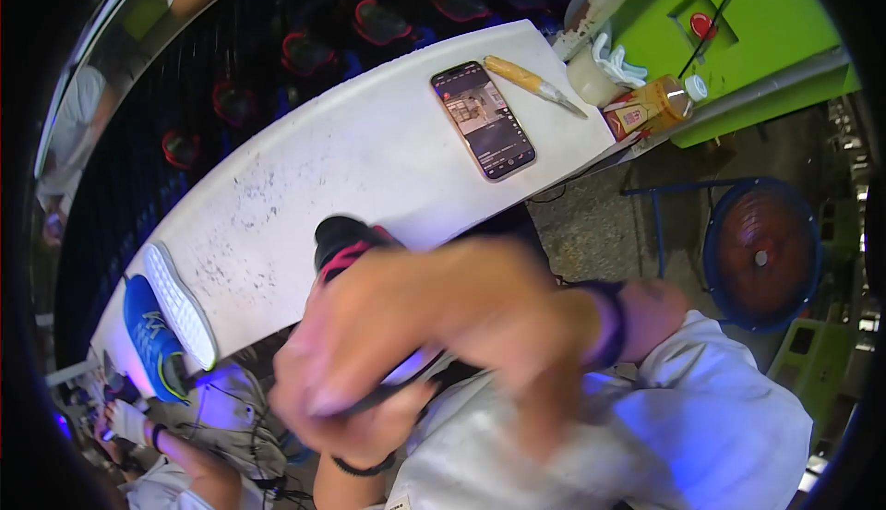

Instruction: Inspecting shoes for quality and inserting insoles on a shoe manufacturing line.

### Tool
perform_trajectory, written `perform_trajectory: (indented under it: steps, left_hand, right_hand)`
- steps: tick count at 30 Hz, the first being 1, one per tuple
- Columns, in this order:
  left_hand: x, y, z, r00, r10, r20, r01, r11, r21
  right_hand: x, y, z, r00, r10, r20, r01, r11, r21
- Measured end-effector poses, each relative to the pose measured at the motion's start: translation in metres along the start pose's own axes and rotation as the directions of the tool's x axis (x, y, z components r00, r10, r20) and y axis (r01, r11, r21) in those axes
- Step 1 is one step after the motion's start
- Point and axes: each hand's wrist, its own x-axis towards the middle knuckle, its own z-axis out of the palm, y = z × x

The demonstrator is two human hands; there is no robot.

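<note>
A black shoe with pink laces is held in front of me at the table's near edge. Only its dark end with the pink laces and part of its pale sole edge show. From below, my left hand has its fingers wrapped round the shoe's near part; a dark bracelet circles that wrist. My right hand reaches across over the shoe and hides most of it. Motion smears this hand, so what its fingers do is unclear. A dark band sits on its wrist.
The white curved table carries a lit phone, a tool with a yellow wrapped handle, a bottle and a pair of blue shoes. Beyond it runs a row of red-edged dark shapes. A round fan stands right; another person's arm shows lower left.
</note>
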Motion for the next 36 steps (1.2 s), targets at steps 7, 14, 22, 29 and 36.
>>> perform_trajectory:
  steps: [7,14,22,29,36]
  left_hand:
    - [-0.028,0.013,-0.033,0.965,-0.209,-0.155,0.226,0.969,0.100]
    - [-0.030,0.027,-0.011,0.972,-0.192,-0.132,0.214,0.960,0.182]
    - [-0.019,0.032,-0.008,0.982,-0.137,0.134,0.125,0.988,0.093]
    - [-0.003,0.017,-0.020,0.952,0.127,0.279,-0.143,0.989,0.040]
    - [0.035,0.063,-0.031,0.821,-0.313,0.477,-0.239,0.570,0.786]
  right_hand:
    - [-0.051,0.057,-0.015,0.995,0.018,-0.096,-0.077,0.750,-0.657]
    - [-0.062,0.054,-0.003,0.989,-0.049,-0.142,-0.033,0.854,-0.519]
    - [-0.059,0.023,-0.005,0.987,-0.160,0.022,0.140,0.782,-0.607]
    - [-0.051,0.040,-0.011,0.994,-0.112,0.014,0.105,0.867,-0.487]
    - [-0.053,0.078,-0.022,0.980,-0.013,-0.197,-0.116,0.768,-0.629]
